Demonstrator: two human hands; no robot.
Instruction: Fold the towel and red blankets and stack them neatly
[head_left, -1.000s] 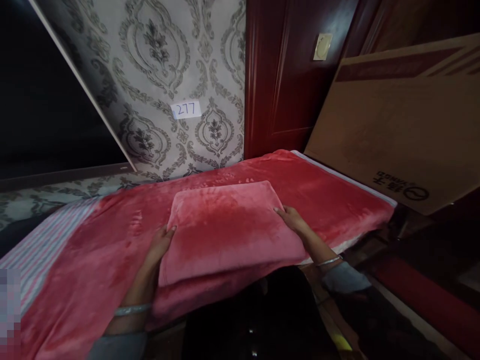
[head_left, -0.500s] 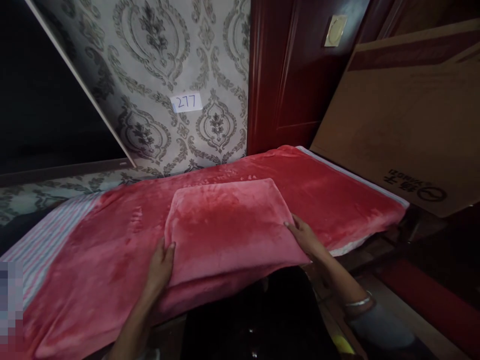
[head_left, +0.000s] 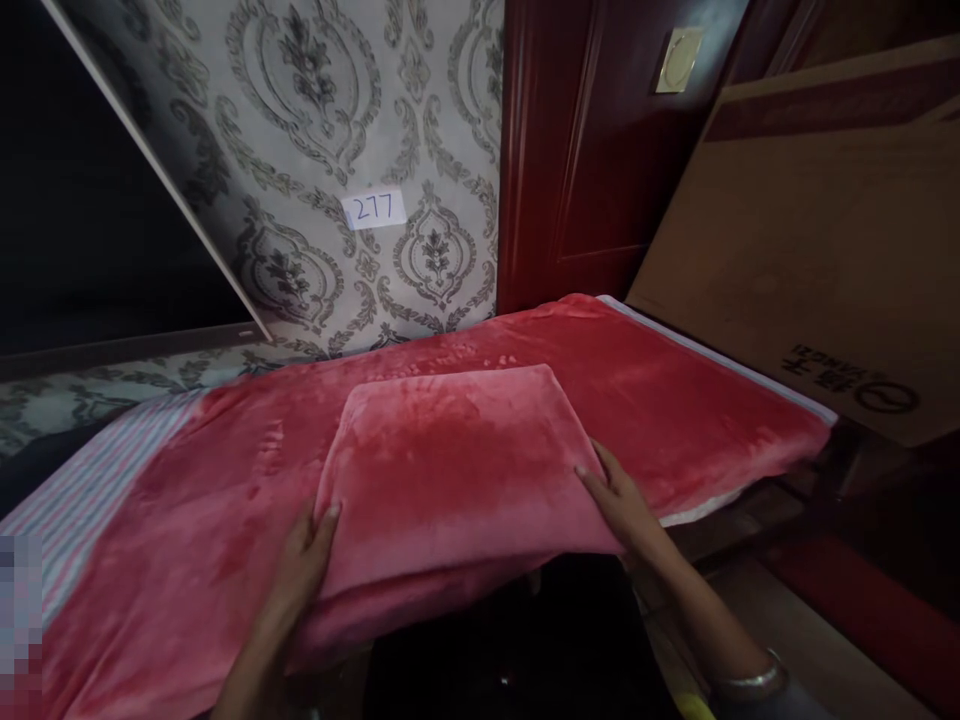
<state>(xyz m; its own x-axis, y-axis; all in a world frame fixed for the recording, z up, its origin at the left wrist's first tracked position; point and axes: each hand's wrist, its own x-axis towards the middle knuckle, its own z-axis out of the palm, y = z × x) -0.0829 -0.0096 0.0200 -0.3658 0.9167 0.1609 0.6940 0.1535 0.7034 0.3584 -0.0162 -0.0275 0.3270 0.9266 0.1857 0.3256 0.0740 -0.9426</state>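
Note:
A folded plush cloth (head_left: 457, 470), pinkish red and roughly rectangular, lies at the near middle of a red plush blanket (head_left: 637, 390). My left hand (head_left: 311, 545) grips its left edge, thumb on top and the other fingers mostly hidden. At the right edge my right hand (head_left: 615, 490) holds it the same way, with the thumb over the upper face and fingers at the side. The near side of the folded cloth hangs toward my body in soft layers.
Striped fabric (head_left: 97, 480) shows at the blanket's left end. A dark screen (head_left: 112, 200) leans in at the upper left. Behind are patterned wallpaper (head_left: 315, 130) with a paper marked 277 (head_left: 375, 209) and a dark red door (head_left: 577, 150). A large cardboard box (head_left: 817, 250) stands at right.
Both hands have shifted slightly nearer and lower in view, keeping hold of the folded cloth, which has moved with them. The surroundings have shifted a little as the camera moved.

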